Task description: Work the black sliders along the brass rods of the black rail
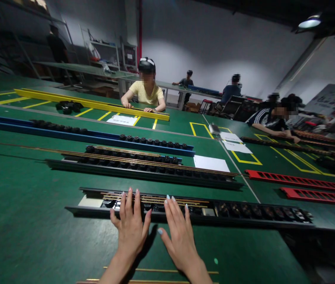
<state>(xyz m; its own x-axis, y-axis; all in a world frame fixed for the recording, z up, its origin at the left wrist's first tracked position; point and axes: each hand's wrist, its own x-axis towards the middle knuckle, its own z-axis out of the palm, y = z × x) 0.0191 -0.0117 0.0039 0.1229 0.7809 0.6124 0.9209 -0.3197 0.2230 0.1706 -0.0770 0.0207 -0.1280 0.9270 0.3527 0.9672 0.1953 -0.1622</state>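
Observation:
Both hands rest palm down at the near edge of a long black channel (259, 222). My left hand (131, 228) has its fingers spread, the tips over thin brass rods inside the channel. My right hand (179, 232) lies a little to the right, thumb apart from the fingers, its fingertips by the right part of the same rods (197, 202). Neither hand holds anything. A row of dark round parts (244, 211) fills the channel's right half, and a white block (90, 201) sits at its left end. More brass rods (152, 270) lie on the table below my wrists.
Beyond lie another black channel (155, 173) with long rods, a blue channel (102, 140), a yellow beam (90, 103) and red slotted rails (297, 180). White papers (211, 163) lie on the green table (37, 221). A person in yellow (146, 92) sits opposite; others work farther back.

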